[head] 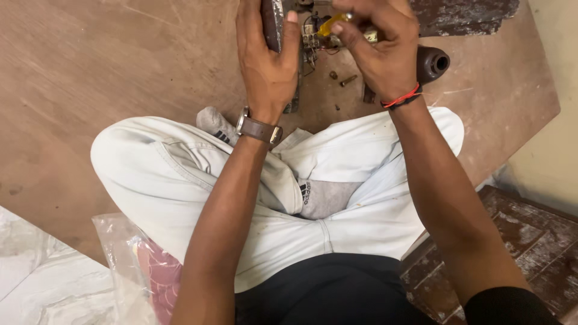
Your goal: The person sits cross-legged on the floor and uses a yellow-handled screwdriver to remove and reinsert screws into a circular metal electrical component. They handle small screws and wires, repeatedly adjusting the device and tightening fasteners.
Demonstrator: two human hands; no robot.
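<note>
Left hand [265, 57]: fingers closed around the edge of a dark metal plate [274, 24] at the far edge of the wooden board [120, 72]. Right hand [379, 48]: fingers pinched shut on a yellow-handled screwdriver [332, 24], over a wired part [313, 41] just beside the plate. 2 brass screws [343, 78] lie near, beside a dark socket [432, 63]

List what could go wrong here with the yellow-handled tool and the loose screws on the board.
1. The small screws lie loose on the wooden board near the right hand; a nudge might scatter them.
2. The yellow-handled tool works close to the left hand gripping the dark metal part; a slip might jab it.
3. Thin wires beside the tool might snag.
</note>
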